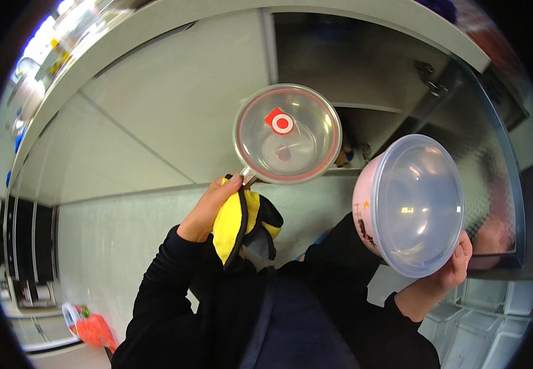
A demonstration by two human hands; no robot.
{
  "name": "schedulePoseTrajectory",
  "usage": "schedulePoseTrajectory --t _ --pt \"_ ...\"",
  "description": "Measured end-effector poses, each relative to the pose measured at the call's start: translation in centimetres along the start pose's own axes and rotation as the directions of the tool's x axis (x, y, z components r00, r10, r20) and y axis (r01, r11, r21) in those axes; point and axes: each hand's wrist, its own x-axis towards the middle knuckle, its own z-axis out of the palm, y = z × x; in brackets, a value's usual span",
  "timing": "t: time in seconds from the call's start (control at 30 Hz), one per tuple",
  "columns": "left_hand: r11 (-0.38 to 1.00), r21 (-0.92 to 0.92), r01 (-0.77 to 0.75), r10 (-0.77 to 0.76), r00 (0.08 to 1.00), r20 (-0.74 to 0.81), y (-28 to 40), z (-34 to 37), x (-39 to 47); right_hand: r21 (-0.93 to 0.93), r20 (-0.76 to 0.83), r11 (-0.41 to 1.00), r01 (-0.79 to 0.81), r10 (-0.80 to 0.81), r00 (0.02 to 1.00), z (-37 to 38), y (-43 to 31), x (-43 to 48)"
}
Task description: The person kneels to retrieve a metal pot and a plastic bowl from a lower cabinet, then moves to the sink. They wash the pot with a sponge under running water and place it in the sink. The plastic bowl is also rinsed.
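Note:
My left hand (215, 203) grips the short handle of a round container with a clear lid (287, 133), which has a pinkish-red seal ring and a red and white valve. The same hand holds a yellow and black cloth (239, 226), hanging below the handle. On the right, my right hand (451, 265) supports a pink bowl (363, 212) with a translucent lid (419, 207) on it, tilted so that the lid faces the camera. The two containers are apart. Part of my right hand is hidden behind the bowl.
Pale cabinet doors (179, 101) stand ahead under a countertop edge (386, 9). An open dark cabinet or drawer with a glass-like front (492, 161) is at the right. Clear bins (474, 332) are at the lower right. A bin with a red-orange bag (95, 330) stands lower left.

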Motion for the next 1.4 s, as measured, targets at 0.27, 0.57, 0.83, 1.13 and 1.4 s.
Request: schedulePoseTrajectory --t 0.27,0.57,0.83,1.13,1.4 --pt "0.981 0.017 -0.194 0.194 0.967 -0.164 -1.3 -5.1 -7.8 -0.050 0.109 0.998 -0.038 0.044 0.993 2.5 3.8 2.9" --pt "0.936 -0.069 -0.346 0.262 0.813 -0.520 -2.8 -5.7 -11.0 -0.130 0.165 0.991 -0.023 0.044 0.985 6.7 6.3 5.2" --pt "0.907 -0.192 -0.375 0.258 0.854 -0.451 -3.9 -7.1 -10.6 -0.113 -0.016 0.990 -0.079 0.078 0.997 8.4 11.2 9.0" --pt "0.928 -0.187 -0.324 0.231 0.889 -0.394 -4.1 -7.1 -10.5 -0.046 -0.113 0.997 -0.067 0.061 0.992 6.3 17.5 16.9" --pt "0.917 -0.224 -0.331 0.239 0.903 -0.356 -4.4 -7.5 -11.0 -0.004 -0.179 0.994 -0.110 0.108 0.978 6.5 19.5 20.0"
